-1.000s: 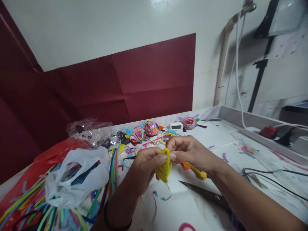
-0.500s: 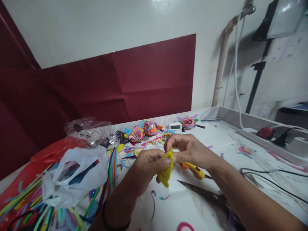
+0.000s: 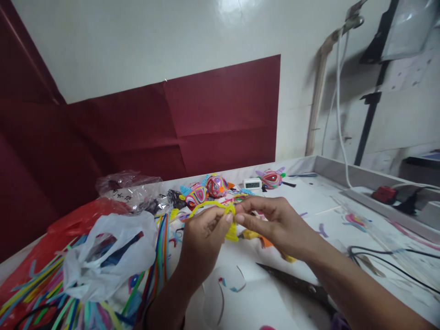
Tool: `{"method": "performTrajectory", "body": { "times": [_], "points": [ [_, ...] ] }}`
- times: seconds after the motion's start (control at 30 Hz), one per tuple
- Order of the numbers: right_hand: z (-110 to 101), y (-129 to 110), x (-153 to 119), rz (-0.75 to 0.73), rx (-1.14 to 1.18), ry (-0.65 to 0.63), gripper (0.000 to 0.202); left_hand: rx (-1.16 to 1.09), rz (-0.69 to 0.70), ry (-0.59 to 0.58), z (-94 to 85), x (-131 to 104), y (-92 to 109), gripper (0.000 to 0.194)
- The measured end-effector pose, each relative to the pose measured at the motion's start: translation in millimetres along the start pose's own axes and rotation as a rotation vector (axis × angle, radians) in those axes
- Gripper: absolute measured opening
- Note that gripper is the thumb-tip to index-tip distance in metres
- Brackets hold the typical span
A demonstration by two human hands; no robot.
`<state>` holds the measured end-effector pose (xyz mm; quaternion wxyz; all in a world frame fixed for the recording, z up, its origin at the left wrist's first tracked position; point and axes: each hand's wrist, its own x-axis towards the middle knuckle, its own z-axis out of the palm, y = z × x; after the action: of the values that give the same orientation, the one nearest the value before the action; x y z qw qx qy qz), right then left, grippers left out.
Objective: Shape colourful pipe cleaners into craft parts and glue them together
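Between both hands, above the white table (image 3: 261, 307), is a bent yellow pipe cleaner piece (image 3: 232, 233) with a loop at its top. My left hand (image 3: 202, 238) pinches it from the left between thumb and fingers. From the right, the thumb and fingertips of my right hand (image 3: 278, 222) close on the loop. A loose yellow strand (image 3: 208, 204) arches leftward over the left hand. Beneath the right hand lies a yellow tool with an orange part (image 3: 266, 242), partly covered. Dark scissors (image 3: 299, 285) rest under the right forearm, their tip pointing left.
Colourful wrapped fish-like figures (image 3: 196, 194) stand along the back beside a small white digital clock (image 3: 252, 184). To the left are a white plastic bag (image 3: 110, 256), a red bag (image 3: 85, 215) and many pipe cleaners (image 3: 34, 284). A power strip (image 3: 364, 195) and black cables (image 3: 374, 250) are at right.
Both hands have moved slightly up and left with the yellow piece, which has turned. A yellow strand now shows arching to the left. The view has shifted a little.
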<state>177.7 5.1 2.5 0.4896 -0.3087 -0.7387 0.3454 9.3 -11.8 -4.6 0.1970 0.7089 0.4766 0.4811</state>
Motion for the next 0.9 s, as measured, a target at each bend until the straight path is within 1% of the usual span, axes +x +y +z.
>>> {"method": "performTrajectory", "body": {
  "times": [0.13, 0.4, 0.63, 0.9],
  "points": [
    [2, 6, 1, -0.05, -0.058, 0.059, 0.017, 0.059, 0.051, 0.004, 0.7, 1, 0, 0.022],
    [5, 10, 2, -0.061, -0.109, 0.114, 0.012, 0.089, 0.068, -0.016, -1.1, 1, 6, 0.025],
    [9, 11, 0, -0.085, -0.114, 0.145, 0.014, 0.074, 0.092, 0.035, 0.0, 1, 10, 0.02],
    [11, 4, 1, -0.08, -0.122, 0.174, 0.024, 0.09, 0.012, -0.001, 0.3, 2, 5, 0.024]
  ]
}}
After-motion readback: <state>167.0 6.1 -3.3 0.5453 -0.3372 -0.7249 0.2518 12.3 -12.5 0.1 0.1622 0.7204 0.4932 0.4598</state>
